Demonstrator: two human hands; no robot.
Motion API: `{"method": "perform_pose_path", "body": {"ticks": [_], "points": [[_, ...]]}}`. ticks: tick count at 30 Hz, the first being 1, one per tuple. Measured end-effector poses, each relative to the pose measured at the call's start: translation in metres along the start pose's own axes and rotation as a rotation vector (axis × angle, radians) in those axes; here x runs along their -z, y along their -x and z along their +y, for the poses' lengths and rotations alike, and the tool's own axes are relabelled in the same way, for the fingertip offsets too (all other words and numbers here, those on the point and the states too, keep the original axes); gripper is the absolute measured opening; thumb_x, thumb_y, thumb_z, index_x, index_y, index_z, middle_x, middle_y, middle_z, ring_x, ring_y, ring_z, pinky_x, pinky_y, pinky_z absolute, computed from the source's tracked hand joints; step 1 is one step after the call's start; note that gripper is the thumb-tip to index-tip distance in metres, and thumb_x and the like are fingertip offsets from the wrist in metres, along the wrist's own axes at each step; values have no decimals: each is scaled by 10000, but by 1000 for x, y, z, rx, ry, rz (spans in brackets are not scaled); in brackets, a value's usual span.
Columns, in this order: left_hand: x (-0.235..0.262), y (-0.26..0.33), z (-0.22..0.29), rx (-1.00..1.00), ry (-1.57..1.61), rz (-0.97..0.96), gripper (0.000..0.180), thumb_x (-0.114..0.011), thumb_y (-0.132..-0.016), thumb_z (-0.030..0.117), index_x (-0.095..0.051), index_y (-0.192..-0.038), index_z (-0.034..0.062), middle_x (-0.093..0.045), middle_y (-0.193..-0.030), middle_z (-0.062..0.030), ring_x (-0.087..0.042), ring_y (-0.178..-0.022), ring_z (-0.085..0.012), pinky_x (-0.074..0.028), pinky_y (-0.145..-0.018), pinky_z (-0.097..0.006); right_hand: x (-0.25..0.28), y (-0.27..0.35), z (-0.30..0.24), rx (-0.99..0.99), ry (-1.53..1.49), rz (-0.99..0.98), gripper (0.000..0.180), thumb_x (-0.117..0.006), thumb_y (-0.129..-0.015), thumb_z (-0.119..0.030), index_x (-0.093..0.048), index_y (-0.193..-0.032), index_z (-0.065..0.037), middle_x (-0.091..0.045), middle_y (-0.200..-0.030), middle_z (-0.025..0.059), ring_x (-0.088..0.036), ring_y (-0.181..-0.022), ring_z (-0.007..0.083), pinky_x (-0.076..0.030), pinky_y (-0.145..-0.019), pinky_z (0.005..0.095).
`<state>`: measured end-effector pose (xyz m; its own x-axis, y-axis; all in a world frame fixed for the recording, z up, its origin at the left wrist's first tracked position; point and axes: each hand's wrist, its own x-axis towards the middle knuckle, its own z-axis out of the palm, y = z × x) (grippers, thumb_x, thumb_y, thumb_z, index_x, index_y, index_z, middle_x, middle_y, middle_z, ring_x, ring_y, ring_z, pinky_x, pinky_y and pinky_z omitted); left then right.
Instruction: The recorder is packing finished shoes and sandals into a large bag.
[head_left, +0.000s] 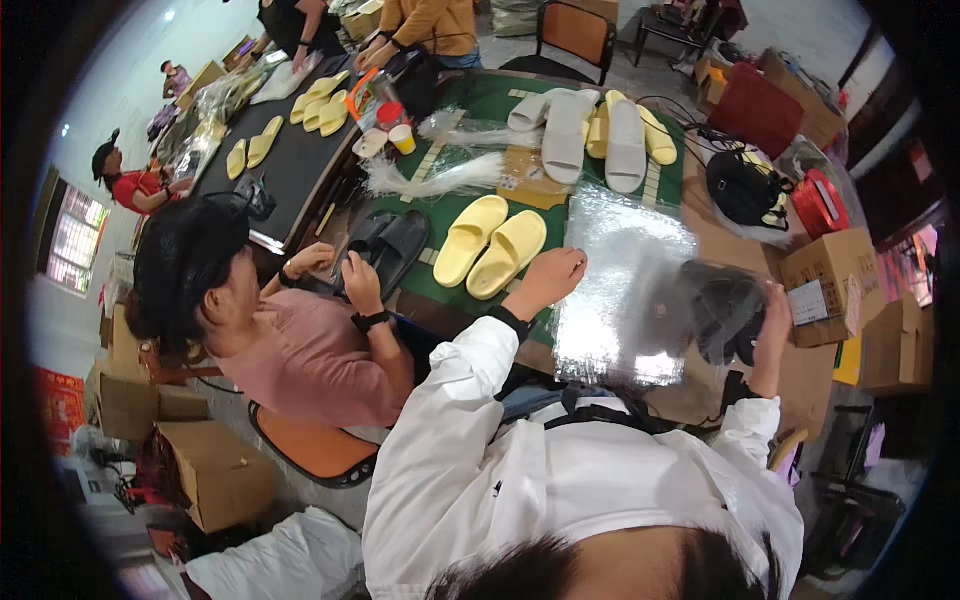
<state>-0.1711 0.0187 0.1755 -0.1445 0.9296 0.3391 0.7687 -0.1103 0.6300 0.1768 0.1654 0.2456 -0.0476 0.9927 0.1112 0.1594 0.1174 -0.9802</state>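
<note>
My left hand (pixel 552 277) is raised over the left edge of a stack of clear, shiny plastic bags (pixel 610 270). Its fingers are curled together; anything between them is too small to make out. My right hand (pixel 768 340) lies along the right side of a pair of dark slippers (pixel 725 312), fingers stretched out and thumb hidden. Clear plastic covers the dark slippers at least in part. Left of my left hand, a pair of yellow slippers (pixel 492 245) rests side by side on the green mat (pixel 440 200).
A co-worker in pink (pixel 310 350) sits at my left, hands by black slippers (pixel 385 245). Grey slippers (pixel 565 140) and more yellow ones stand at the back. A cardboard box (pixel 830 285) is close to my right hand. Loose clear wrap (pixel 440 172) lies across the mat.
</note>
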Motion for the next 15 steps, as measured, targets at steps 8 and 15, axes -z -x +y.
{"method": "perform_pose_path", "body": {"ticks": [8, 15], "points": [[-10, 8, -16, -63, -187, 82, 79, -516, -758, 131, -547, -771, 60, -551, -701, -95, -540, -669, -277, -439, -591, -369, 51, -3, 40, 11, 180, -43, 383, -392, -898, -272, -573, -990, 52, -567, -1040, 93, -488, -1001, 175, -320, -908, 286], [-23, 15, -32, -35, -263, 60, 96, -511, -775, 146, -541, -802, 59, -531, -692, -102, -539, -664, -288, -438, -592, -384, 26, 22, 81, -201, 280, -250, 335, -480, -860, -231, -542, -1047, 40, -583, -1013, 105, -529, -918, 176, -393, -819, 268]]}}
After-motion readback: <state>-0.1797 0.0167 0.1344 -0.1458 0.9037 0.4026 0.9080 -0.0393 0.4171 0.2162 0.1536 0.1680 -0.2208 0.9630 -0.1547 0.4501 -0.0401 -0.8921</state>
